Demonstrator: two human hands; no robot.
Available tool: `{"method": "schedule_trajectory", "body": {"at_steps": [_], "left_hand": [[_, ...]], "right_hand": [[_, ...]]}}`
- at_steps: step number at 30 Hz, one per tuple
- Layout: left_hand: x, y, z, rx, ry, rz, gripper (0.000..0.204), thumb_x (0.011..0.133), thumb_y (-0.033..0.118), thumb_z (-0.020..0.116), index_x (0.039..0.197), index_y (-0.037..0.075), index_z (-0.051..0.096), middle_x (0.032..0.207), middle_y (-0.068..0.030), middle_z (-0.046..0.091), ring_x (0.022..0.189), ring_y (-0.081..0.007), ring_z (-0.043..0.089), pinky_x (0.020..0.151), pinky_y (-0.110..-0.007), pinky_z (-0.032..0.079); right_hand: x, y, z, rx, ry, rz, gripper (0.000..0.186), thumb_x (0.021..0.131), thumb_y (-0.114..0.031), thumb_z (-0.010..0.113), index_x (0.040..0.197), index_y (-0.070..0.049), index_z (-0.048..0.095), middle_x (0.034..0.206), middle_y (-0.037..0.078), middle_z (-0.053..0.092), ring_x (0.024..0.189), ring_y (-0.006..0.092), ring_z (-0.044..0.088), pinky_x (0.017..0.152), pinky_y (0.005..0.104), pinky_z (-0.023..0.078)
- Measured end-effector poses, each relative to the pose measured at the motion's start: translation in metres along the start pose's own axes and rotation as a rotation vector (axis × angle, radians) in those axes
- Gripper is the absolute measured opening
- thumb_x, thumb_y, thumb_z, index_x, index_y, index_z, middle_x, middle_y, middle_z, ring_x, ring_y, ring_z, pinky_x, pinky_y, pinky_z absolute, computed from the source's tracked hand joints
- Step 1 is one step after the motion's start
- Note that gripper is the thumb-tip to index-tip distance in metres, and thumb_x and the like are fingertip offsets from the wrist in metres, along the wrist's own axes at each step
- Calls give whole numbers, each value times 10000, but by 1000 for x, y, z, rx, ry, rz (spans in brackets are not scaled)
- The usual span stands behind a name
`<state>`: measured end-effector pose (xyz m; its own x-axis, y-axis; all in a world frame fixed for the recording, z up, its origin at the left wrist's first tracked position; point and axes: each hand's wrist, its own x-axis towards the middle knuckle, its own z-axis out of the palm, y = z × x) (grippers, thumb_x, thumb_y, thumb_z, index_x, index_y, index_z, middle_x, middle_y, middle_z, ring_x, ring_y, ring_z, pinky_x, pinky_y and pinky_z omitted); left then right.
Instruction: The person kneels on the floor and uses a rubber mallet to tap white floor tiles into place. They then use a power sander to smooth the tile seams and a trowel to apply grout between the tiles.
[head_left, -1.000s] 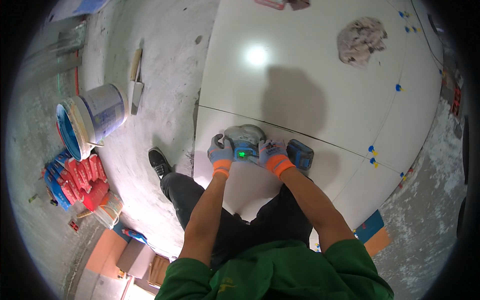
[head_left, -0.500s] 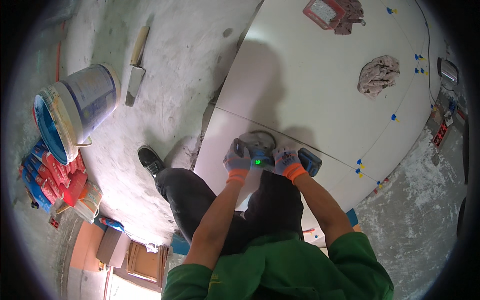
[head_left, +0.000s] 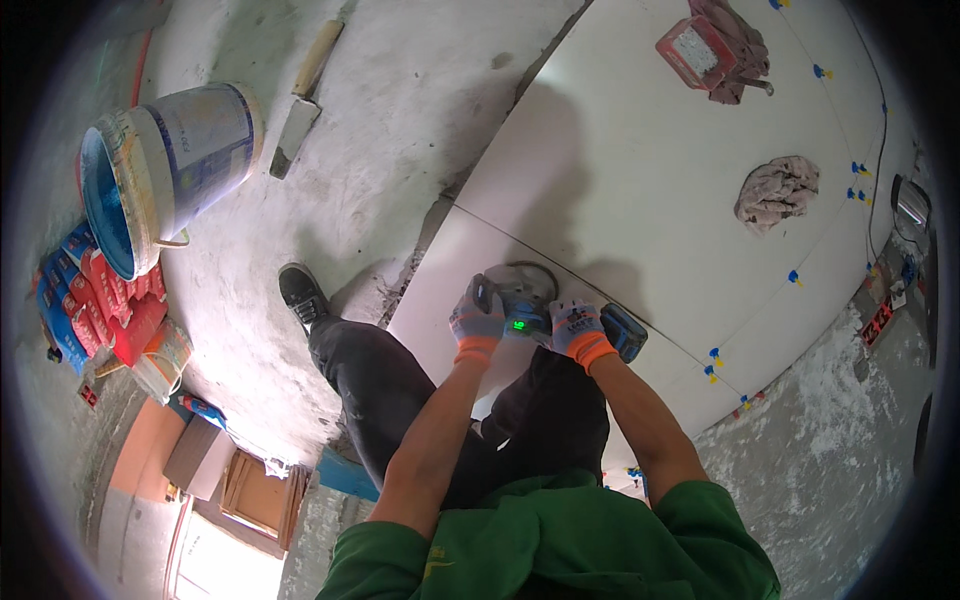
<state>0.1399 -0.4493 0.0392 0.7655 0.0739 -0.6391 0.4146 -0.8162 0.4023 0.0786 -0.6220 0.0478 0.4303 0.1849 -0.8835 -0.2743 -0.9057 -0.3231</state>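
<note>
power tool (head_left: 527, 288): underside hidden
green display (head_left: 519, 325): too small to read
right hand (head_left: 577, 325): palm hidden
green shirt (head_left: 540, 545): cut off below

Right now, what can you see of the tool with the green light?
The tool is grey and blue, plastic-looking, with a rounded far end and lit green display. It sits on a pale tile, left hand holding its left, right hand at its right. The blue-black block may be part too.

Grey gloves (head_left: 476, 320) with orange cuffs (head_left: 477, 350), blue-and-black tool (head_left: 524, 303) with green display (head_left: 519, 326), whitish tiles (head_left: 640, 170), green shirt (head_left: 545, 540), black trousers (head_left: 368, 365)
</note>
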Motion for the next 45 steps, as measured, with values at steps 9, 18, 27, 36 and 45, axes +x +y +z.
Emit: {"method": "schedule_trajectory", "body": {"at_steps": [9,18,27,36,45], "left_hand": [[0,-3,-3,1,-7,-60,404,780,265,594,1144,89,588,877,-137,667,830,-295,643,767,-387,493],[2,-7,-6,-23,1,-87,399,768,237,602,1139,89,595,847,-147,670,796,-291,650,756,-386,499],[10,-4,-15,33,23,-140,392,783,233,593,1148,91,591,855,-156,671,800,-286,651,757,-366,496],[-28,-14,2,-152,63,-327,393,789,230,590,1161,105,591,899,-162,662,831,-272,640,777,-366,485],[-34,-15,4,52,-17,-294,344,792,218,576,1115,105,611,789,-149,657,756,-282,642,727,-384,488]], "right_hand": [[3,-5,-10,-16,-30,-19,588,659,-454,709,1070,-72,532,999,147,615,956,307,582,809,426,465],[8,-5,-16,9,-104,-85,597,718,-466,631,1087,-9,520,991,192,627,955,339,595,808,432,466],[9,-16,-18,21,-18,-40,568,709,-444,678,1076,-35,533,995,184,623,999,338,567,844,438,455],[-11,-9,-7,-20,55,-34,655,726,-569,597,1105,-39,531,1122,179,564,1059,342,518,896,431,409],[-7,5,18,-169,-1,-145,643,708,-552,615,1080,-32,540,1006,142,621,971,310,562,859,393,406]]}}
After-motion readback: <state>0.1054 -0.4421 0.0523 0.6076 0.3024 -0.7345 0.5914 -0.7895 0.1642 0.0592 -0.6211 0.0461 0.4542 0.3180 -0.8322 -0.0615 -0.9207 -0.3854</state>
